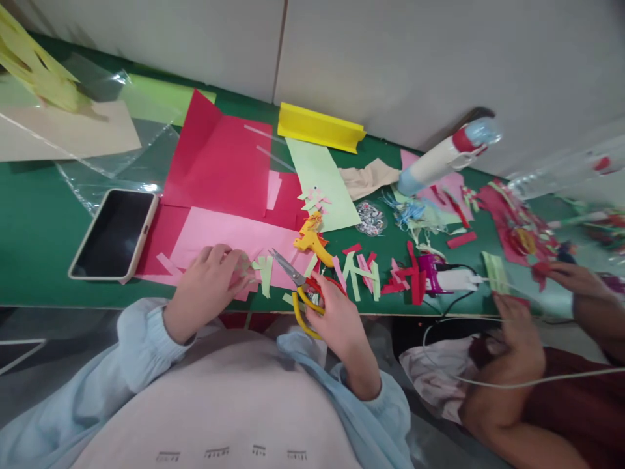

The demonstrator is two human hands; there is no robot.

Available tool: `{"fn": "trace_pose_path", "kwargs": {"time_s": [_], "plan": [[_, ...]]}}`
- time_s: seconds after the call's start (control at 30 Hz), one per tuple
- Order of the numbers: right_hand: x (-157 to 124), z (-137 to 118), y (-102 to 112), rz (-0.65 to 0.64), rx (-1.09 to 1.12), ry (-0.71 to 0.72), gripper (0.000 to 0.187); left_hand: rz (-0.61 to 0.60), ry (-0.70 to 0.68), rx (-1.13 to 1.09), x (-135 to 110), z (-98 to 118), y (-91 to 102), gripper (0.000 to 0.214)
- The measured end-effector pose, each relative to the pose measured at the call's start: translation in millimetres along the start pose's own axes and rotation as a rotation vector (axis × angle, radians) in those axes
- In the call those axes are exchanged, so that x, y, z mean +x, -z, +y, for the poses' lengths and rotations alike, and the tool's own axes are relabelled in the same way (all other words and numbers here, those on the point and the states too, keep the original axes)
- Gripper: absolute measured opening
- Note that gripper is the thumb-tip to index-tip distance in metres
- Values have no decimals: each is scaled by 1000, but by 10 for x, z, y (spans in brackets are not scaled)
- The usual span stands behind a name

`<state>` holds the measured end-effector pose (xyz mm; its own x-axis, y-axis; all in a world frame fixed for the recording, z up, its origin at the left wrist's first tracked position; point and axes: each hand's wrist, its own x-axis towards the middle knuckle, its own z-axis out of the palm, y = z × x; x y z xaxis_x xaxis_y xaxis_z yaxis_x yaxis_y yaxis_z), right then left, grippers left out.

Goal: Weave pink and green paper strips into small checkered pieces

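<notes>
My right hand [342,322] is closed around the handles of scissors [291,268] with yellow and red grips. Their blades point up and left, slightly apart, over pink paper [224,228]. My left hand [209,280] is over the same pink sheet with its fingers bent together. A greenish blur shows at its fingertips, too smeared to make out. Just right of those fingers lie light green paper strips [265,277]. A yellow hot glue gun [312,241] lies beyond the scissors. Several red, pink and green strips [361,273] are scattered right of my right hand.
A phone [114,234] lies at left beside red card [219,159]. Behind are folded yellow card [319,127], a tub of small beads [371,218] and a bottle [439,159]. A white plug with cables [454,281] sits near a co-worker's hands [520,326] at right.
</notes>
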<state>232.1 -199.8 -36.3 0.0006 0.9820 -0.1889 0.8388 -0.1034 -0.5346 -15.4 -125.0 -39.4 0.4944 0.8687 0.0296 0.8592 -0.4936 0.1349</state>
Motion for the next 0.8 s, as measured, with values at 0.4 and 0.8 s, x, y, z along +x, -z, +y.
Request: {"fn": "trace_pose_path", "kwargs": {"time_s": [0.4, 0.8], "plan": [[42, -1, 106, 152, -2, -43, 58, 69, -1, 22, 32, 39, -68, 37], [227, 555, 449, 355, -332, -396, 53, 38, 271, -501, 182, 75, -32, 47]]}}
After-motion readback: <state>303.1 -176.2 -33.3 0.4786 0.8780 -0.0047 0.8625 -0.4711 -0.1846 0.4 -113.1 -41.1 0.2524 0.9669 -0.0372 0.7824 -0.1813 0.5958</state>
